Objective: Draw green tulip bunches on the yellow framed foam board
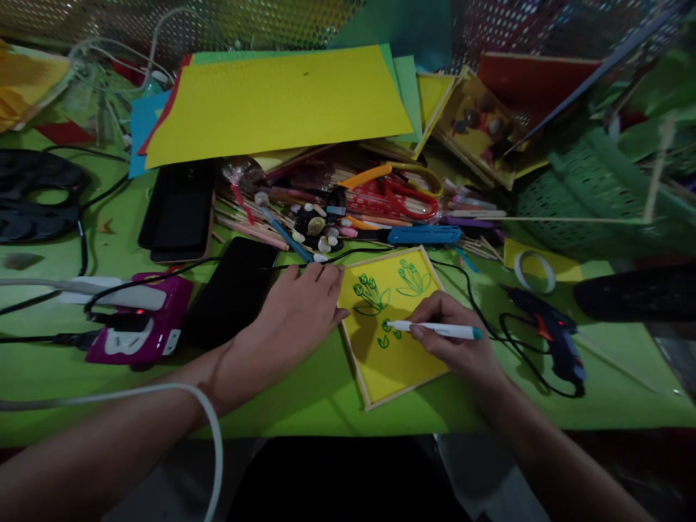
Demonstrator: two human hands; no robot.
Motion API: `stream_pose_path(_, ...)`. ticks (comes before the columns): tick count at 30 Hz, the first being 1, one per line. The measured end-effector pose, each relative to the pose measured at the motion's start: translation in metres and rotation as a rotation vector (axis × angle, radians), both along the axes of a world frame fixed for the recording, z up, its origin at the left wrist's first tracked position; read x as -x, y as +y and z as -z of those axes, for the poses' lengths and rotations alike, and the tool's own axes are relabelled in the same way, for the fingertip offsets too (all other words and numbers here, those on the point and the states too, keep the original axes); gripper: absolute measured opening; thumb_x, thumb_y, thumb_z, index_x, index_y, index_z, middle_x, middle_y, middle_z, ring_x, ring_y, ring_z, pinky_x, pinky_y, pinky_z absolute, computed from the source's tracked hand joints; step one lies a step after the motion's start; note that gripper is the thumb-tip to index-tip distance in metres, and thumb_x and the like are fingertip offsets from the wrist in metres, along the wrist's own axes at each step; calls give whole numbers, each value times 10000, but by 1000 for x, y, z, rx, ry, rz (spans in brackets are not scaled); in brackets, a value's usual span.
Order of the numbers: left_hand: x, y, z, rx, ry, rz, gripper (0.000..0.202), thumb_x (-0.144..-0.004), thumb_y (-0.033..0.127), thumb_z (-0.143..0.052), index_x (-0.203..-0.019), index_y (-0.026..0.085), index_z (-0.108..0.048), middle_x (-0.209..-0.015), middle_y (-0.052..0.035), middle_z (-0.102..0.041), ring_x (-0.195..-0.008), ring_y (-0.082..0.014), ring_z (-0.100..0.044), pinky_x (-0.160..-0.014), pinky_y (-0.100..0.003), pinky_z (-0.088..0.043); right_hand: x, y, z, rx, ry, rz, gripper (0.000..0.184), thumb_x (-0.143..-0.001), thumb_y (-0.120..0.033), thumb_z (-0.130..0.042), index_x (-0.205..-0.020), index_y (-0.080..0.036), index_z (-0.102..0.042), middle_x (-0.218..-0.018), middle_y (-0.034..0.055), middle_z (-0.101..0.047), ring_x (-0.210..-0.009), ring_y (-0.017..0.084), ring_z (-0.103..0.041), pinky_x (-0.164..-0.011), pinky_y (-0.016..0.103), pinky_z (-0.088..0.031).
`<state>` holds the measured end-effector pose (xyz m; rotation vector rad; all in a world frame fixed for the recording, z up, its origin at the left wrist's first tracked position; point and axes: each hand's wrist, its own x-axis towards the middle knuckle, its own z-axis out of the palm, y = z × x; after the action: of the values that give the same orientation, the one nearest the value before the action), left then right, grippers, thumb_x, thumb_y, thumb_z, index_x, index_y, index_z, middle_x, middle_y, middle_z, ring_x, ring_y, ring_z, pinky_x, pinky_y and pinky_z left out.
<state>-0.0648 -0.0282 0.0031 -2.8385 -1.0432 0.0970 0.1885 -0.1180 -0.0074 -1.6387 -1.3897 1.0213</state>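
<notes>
A small yellow board [391,362] with a wooden frame lies on the green table, with green flower drawings on it. My right hand [460,341] is closed round a white marker pen [435,329] with a teal end, its tip touching the board near the small leaf drawings. My left hand [296,315] lies flat with fingers stretched out, pressing the table at the board's left edge, beside a black phone [231,290].
Behind the board lies a heap of sticks, pens, red scissors [405,196] and a blue cutter [424,234]. Yellow paper sheets [277,101] sit at the back. A glue gun [552,333] and tape roll [536,270] lie right; a purple power strip [144,322] and cables left.
</notes>
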Motion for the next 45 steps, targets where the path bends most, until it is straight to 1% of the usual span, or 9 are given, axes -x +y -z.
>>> stream_pose_path(10,0,0,-2,18,-8,-12,469,-1032,407,-580,-1394,109,-602,-1182,-148,-676,-1089,-294,-617,-832,-386,-442,1,0,1,6,-39,-6,147,-799,-324,-755,-773,-224,-651,-692,10,-684,-560,151,-561,-503,268,-405)
stream_pose_path(16,1,0,0,1,-18,-2,532,-1027,407,-587,-1441,74,-563,-1193,-150,-675,-1086,-302,-617,-823,-405,-448,3,2,-1,-7,-32,-15,143,-793,-301,-769,-777,-223,-651,-681,5,-686,-537,139,-546,-481,257,-387)
stream_pose_path(22,1,0,1,-28,-23,13,559,-1025,420,-593,-1451,60,-562,-1184,-147,-681,-1075,-305,-621,-806,-412,-443,5,4,-4,24,-44,-10,164,-768,-315,-782,-765,-220,-648,-660,3,-677,-511,133,-527,-459,255,-373)
stream_pose_path(31,2,1,1,-15,-13,14,583,-1034,416,-569,-1484,49,-524,-1213,-160,-679,-1091,-305,-619,-817,-411,-442,4,3,-4,38,-56,-28,158,-775,-322,-768,-756,-224,-645,-685,16,-704,-547,154,-578,-494,265,-411)
stream_pose_path(34,2,1,2,2,-7,4,552,-1040,414,-554,-1479,79,-533,-1230,-165,-677,-1115,-305,-614,-828,-399,-440,3,2,-4,47,-52,-25,183,-769,-337,-785,-752,-223,-644,-695,22,-705,-572,163,-583,-509,270,-422)
stream_pose_path(38,2,0,1,18,-14,-1,542,-1035,410,-564,-1475,94,-534,-1233,-163,-675,-1132,-311,-608,-840,-399,-446,0,1,0,40,42,5,214,-775,-359,-808,-771,-226,-640,-707,20,-685,-576,158,-555,-507,270,-415)
stream_pose_path(42,1,0,-2,21,-13,-10,482,-1026,391,-584,-1416,107,-593,-1193,-153,-681,-1095,-302,-619,-835,-396,-450,-5,0,5,-14,194,111,266,-791,-424,-826,-815,-233,-641,-676,-2,-627,-520,133,-475,-466,263,-371)
stream_pose_path(43,0,1,-2,19,-9,-9,471,-1026,393,-586,-1403,111,-604,-1190,-151,-682,-1088,-300,-621,-834,-397,-450,-6,0,5,-21,225,131,277,-788,-433,-836,-829,-233,-648,-684,-1,-632,-516,130,-473,-461,263,-370)
stream_pose_path(45,0,1,-3,19,1,-9,473,-1026,409,-587,-1395,115,-611,-1185,-148,-684,-1081,-299,-623,-830,-397,-452,-9,0,3,-20,288,152,294,-777,-434,-862,-876,-234,-671,-745,17,-675,-548,140,-528,-465,262,-395)
